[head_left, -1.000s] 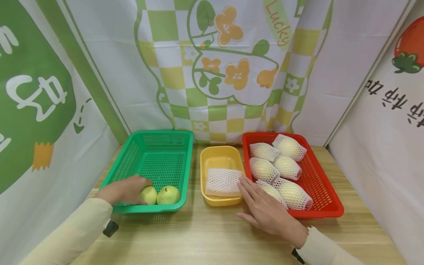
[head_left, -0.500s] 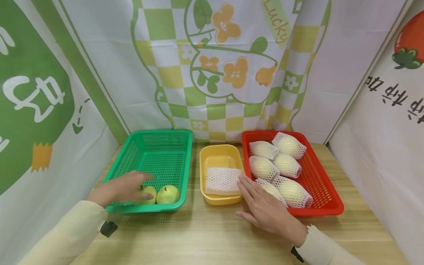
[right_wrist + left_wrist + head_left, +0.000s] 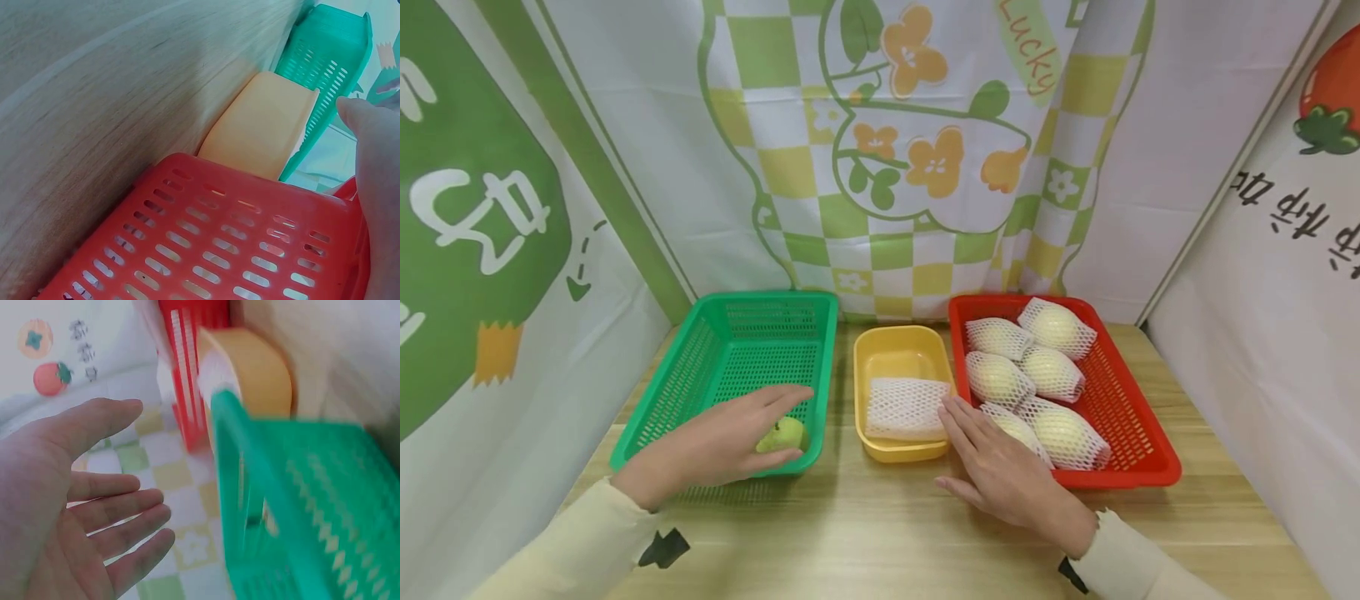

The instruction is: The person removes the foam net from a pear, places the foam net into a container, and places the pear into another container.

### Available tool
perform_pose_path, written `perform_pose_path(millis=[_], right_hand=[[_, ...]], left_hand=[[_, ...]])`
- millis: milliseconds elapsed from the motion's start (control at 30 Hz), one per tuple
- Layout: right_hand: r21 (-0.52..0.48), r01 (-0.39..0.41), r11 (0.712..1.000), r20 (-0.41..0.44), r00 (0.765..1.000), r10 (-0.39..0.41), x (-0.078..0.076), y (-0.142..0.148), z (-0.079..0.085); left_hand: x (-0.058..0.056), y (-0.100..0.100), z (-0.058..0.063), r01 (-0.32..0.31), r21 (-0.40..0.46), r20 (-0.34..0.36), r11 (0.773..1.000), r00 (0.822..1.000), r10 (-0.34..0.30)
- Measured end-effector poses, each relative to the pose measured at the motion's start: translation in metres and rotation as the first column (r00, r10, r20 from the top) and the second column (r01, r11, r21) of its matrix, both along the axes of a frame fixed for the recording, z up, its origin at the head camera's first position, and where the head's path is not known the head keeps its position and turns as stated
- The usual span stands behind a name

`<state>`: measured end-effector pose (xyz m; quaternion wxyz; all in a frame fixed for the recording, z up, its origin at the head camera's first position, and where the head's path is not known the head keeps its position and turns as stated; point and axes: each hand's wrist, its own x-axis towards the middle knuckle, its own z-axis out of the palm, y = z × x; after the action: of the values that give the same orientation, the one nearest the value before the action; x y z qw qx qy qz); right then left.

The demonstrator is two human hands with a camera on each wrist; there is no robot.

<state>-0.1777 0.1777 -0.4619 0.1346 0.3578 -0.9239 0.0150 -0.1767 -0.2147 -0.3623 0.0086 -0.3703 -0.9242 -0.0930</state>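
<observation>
My left hand (image 3: 722, 442) hovers over the near side of the green basket (image 3: 831, 358), fingers extended. The left wrist view shows that palm holding nothing, with thumb and fingers (image 3: 128, 503) apart. A yellow-green pear (image 3: 786, 433) lies in the basket's near right corner, partly covered by the hand; the pear beside it is hidden. My right hand (image 3: 1003, 471) rests with straight fingers at the near left corner of the red basket (image 3: 1138, 400). Its fingertips are right at the edge of a white foam net (image 3: 906, 408) in the yellow bin (image 3: 898, 455).
Several pears in white foam nets (image 3: 1063, 433) fill the left part of the red basket. The yellow bin stands between the two baskets on a wooden table (image 3: 880, 533). A printed curtain (image 3: 925, 267) hangs right behind them.
My left hand has let go of the left pear, lifted and moved right over the pears, its fingers straightening. The right hand has stayed in place.
</observation>
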Motion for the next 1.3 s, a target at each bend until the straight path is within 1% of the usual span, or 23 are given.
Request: perform_pose_path(millis=[100,167,267,333,433,500,600,667,733,767,833,867,933,1000,1067,1133,1200,1300], right_hand=[[-0.003,0.000,1.000,-0.009,1.000,0.000,0.000,0.000,0.000],[-0.006,0.002,1.000,-0.009,1.000,-0.002,0.000,0.000,-0.001],[-0.012,0.000,1.000,-0.007,1.000,0.000,0.000,0.000,-0.001],[-0.012,-0.001,1.000,-0.011,1.000,0.001,-0.001,-0.001,-0.002],[-0.010,-0.003,1.000,-0.012,1.000,0.003,-0.001,-0.002,-0.002],[-0.009,-0.005,1.000,-0.007,1.000,0.005,-0.001,-0.003,-0.002],[-0.023,-0.012,1.000,0.015,1.000,0.013,0.000,-0.003,0.000],[-0.051,-0.016,0.999,0.053,0.998,0.019,0.000,-0.001,0.002],[-0.109,-0.001,0.994,0.125,0.992,0.014,0.001,0.002,0.005],[-0.145,0.017,0.989,0.175,0.985,0.009,0.002,0.004,0.008],[-0.221,0.067,0.973,0.277,0.961,-0.003,0.002,0.008,0.015],[-0.251,0.095,0.963,0.316,0.949,-0.011,0.002,0.011,0.020],[-0.286,0.136,0.949,0.364,0.931,-0.023,0.001,0.017,0.032],[-0.284,0.158,0.946,0.374,0.926,-0.042,-0.004,0.025,0.045],[-0.253,0.186,0.949,0.366,0.927,-0.084,-0.009,0.033,0.056],[-0.219,0.216,0.952,0.370,0.921,-0.124,-0.014,0.041,0.064],[-0.178,0.259,0.949,0.392,0.904,-0.174,-0.017,0.048,0.066],[-0.136,0.287,0.948,0.421,0.883,-0.207,-0.022,0.056,0.063]], left_hand=[[0.003,0.012,-0.012,0.024,0.006,-0.002,1.000,1.000,-0.024],[0.003,0.019,-0.024,0.035,-0.004,-0.025,0.999,0.999,-0.035],[0.003,0.027,-0.043,0.048,-0.030,-0.104,0.998,0.993,-0.051],[0.003,0.032,-0.057,0.047,-0.051,-0.167,0.998,0.984,-0.055],[0.004,0.037,-0.075,0.034,-0.074,-0.254,0.997,0.966,-0.052],[0.004,0.039,-0.086,0.015,-0.097,-0.312,0.995,0.949,-0.045],[0.004,0.041,-0.098,-0.022,-0.145,-0.407,0.989,0.913,-0.040],[0.004,0.042,-0.103,-0.047,-0.169,-0.458,0.984,0.888,-0.036],[0.003,0.044,-0.106,-0.064,-0.178,-0.485,0.982,0.874,-0.031],[0.003,0.045,-0.107,-0.068,-0.177,-0.486,0.982,0.873,-0.027],[0.003,0.047,-0.107,-0.076,-0.172,-0.473,0.982,0.881,-0.015],[0.003,0.048,-0.106,-0.077,-0.169,-0.464,0.983,0.886,-0.010],[0.004,0.049,-0.105,-0.080,-0.166,-0.449,0.983,0.894,-0.003],[0.005,0.049,-0.104,-0.088,-0.168,-0.437,0.982,0.899,0.006],[0.005,0.049,-0.103,-0.091,-0.169,-0.435,0.981,0.900,0.009],[0.005,0.049,-0.102,-0.093,-0.169,-0.435,0.981,0.900,0.011],[0.005,0.048,-0.103,-0.092,-0.166,-0.437,0.982,0.900,0.010],[0.005,0.049,-0.103,-0.093,-0.161,-0.438,0.983,0.899,0.013]])
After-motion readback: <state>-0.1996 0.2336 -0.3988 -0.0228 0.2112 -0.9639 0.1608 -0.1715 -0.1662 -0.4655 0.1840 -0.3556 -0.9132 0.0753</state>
